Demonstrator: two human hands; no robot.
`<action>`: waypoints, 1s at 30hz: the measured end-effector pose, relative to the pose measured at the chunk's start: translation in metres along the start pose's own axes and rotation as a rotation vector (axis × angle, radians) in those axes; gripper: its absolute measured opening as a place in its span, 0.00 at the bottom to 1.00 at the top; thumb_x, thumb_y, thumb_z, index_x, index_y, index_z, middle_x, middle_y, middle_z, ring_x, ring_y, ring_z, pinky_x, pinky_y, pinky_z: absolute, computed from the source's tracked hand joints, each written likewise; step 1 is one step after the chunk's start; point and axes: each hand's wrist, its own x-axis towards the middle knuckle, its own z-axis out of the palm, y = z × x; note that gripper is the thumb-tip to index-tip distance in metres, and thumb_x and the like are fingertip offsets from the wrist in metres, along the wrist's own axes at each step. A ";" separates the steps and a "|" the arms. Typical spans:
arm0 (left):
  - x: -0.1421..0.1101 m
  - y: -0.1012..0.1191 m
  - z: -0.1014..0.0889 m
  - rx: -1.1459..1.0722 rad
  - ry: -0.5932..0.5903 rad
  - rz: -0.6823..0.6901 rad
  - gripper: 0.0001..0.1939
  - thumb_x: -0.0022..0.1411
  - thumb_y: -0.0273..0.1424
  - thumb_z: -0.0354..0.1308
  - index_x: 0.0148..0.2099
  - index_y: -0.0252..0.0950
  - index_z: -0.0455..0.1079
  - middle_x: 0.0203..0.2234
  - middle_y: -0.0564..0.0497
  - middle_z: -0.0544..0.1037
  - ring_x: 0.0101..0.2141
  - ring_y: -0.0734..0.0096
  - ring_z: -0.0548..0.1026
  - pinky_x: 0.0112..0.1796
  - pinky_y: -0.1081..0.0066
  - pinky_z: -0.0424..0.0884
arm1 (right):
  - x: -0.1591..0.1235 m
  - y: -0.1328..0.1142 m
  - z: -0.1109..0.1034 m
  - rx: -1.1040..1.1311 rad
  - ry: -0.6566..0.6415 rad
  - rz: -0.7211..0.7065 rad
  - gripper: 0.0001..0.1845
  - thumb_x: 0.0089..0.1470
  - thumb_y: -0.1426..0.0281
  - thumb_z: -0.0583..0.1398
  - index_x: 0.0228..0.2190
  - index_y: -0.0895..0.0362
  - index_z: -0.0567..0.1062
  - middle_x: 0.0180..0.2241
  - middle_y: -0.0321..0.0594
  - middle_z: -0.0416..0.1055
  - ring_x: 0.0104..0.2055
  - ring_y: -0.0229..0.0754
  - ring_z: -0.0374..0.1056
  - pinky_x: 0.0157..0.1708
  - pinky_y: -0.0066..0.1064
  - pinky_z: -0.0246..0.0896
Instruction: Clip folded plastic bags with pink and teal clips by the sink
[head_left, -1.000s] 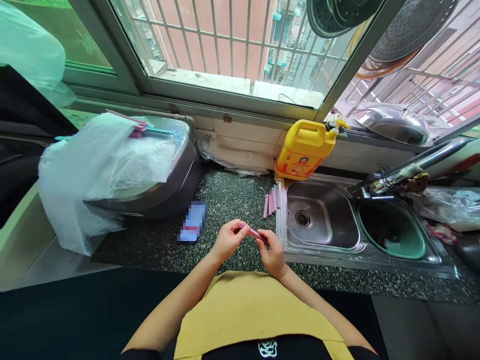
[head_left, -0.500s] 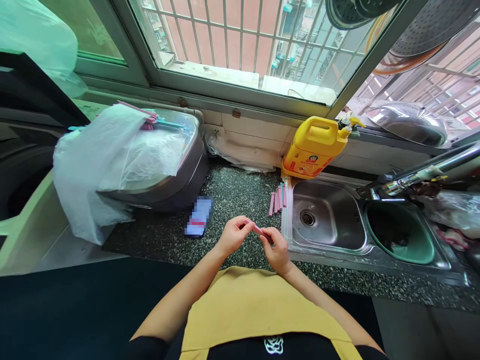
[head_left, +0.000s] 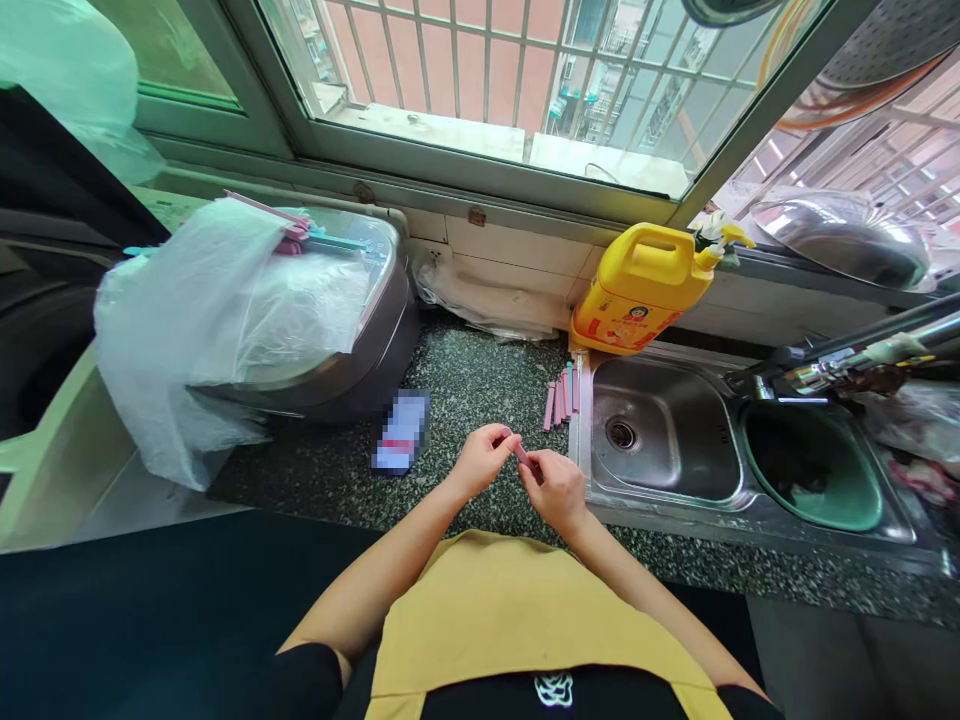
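Over the counter's front part, my left hand [head_left: 481, 462] and my right hand [head_left: 556, 490] hold one slim pink bag clip [head_left: 521, 454] between them. My left thumb and fingers pinch its upper end, and my right fingers close round its lower end. The fingers cover much of it, so I cannot tell whether it is open or shut. Just beyond my right hand lies a row of several similar pink clips [head_left: 559, 400], with a teal one [head_left: 575, 385] at the sink side.
Left stands a dark lidded container [head_left: 367, 370] under a plastic bag [head_left: 195, 290], with more pink and teal clips on top. A blurred blue packet [head_left: 401, 432] lies beside it. Right are a yellow jug [head_left: 637, 290], the steel sink [head_left: 664, 430] and a green basin [head_left: 817, 480].
The view has shifted slightly. My fingers have changed their hold on the pink clip, which now points more steeply downward; my right hand is more closed round it.
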 end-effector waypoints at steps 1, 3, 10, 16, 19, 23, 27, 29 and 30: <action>0.004 -0.002 0.002 0.020 -0.011 0.000 0.15 0.56 0.38 0.50 0.22 0.34 0.64 0.17 0.57 0.63 0.21 0.77 0.59 0.25 0.75 0.56 | 0.002 0.002 0.002 -0.024 -0.028 0.009 0.10 0.55 0.68 0.53 0.27 0.60 0.71 0.22 0.38 0.70 0.24 0.36 0.65 0.27 0.26 0.52; 0.014 -0.006 0.007 0.058 -0.032 -0.012 0.15 0.56 0.38 0.49 0.22 0.34 0.63 0.16 0.58 0.62 0.21 0.78 0.59 0.24 0.75 0.55 | 0.006 0.007 0.008 -0.079 -0.094 0.042 0.10 0.54 0.69 0.53 0.25 0.59 0.70 0.21 0.37 0.70 0.24 0.35 0.64 0.25 0.26 0.50; 0.050 -0.025 0.026 0.295 -0.081 -0.161 0.11 0.56 0.36 0.52 0.28 0.33 0.67 0.21 0.55 0.70 0.23 0.75 0.65 0.26 0.75 0.58 | 0.033 0.025 0.026 -0.289 -0.379 0.263 0.11 0.53 0.66 0.53 0.28 0.60 0.71 0.25 0.42 0.74 0.26 0.39 0.70 0.23 0.26 0.49; 0.066 -0.035 0.039 0.441 -0.116 -0.264 0.12 0.57 0.37 0.50 0.33 0.34 0.70 0.29 0.49 0.76 0.30 0.70 0.72 0.29 0.74 0.62 | 0.053 0.034 0.034 -0.353 -0.539 0.408 0.14 0.56 0.65 0.50 0.35 0.60 0.72 0.31 0.48 0.75 0.34 0.47 0.73 0.29 0.29 0.57; 0.075 -0.036 0.040 0.535 -0.136 -0.320 0.14 0.58 0.39 0.49 0.33 0.36 0.71 0.31 0.48 0.77 0.33 0.67 0.73 0.30 0.73 0.63 | 0.061 0.038 0.040 -0.372 -0.588 0.452 0.16 0.56 0.65 0.49 0.37 0.61 0.71 0.32 0.51 0.75 0.37 0.49 0.72 0.32 0.31 0.60; 0.087 -0.036 0.043 0.632 -0.213 -0.345 0.16 0.59 0.40 0.47 0.34 0.36 0.71 0.33 0.47 0.78 0.36 0.65 0.74 0.33 0.72 0.65 | 0.071 0.044 0.045 -0.388 -0.645 0.512 0.16 0.56 0.65 0.49 0.39 0.61 0.71 0.34 0.53 0.75 0.39 0.49 0.72 0.35 0.34 0.62; 0.096 -0.038 0.048 0.643 -0.263 -0.347 0.14 0.59 0.36 0.46 0.36 0.37 0.72 0.35 0.47 0.78 0.37 0.65 0.74 0.34 0.71 0.66 | 0.078 0.049 0.046 -0.383 -0.700 0.566 0.16 0.56 0.65 0.49 0.39 0.62 0.71 0.35 0.55 0.74 0.41 0.50 0.72 0.37 0.35 0.62; 0.099 -0.039 0.051 0.645 -0.280 -0.349 0.14 0.58 0.34 0.46 0.37 0.37 0.72 0.35 0.47 0.78 0.37 0.65 0.75 0.35 0.71 0.67 | 0.081 0.052 0.046 -0.384 -0.721 0.598 0.17 0.57 0.65 0.49 0.40 0.62 0.71 0.36 0.55 0.74 0.41 0.50 0.71 0.38 0.35 0.62; 0.100 -0.039 0.053 0.647 -0.286 -0.349 0.14 0.58 0.33 0.46 0.37 0.37 0.72 0.36 0.46 0.78 0.37 0.65 0.75 0.35 0.71 0.67 | 0.081 0.053 0.046 -0.389 -0.734 0.611 0.18 0.57 0.65 0.48 0.40 0.62 0.71 0.36 0.56 0.74 0.42 0.50 0.71 0.39 0.35 0.62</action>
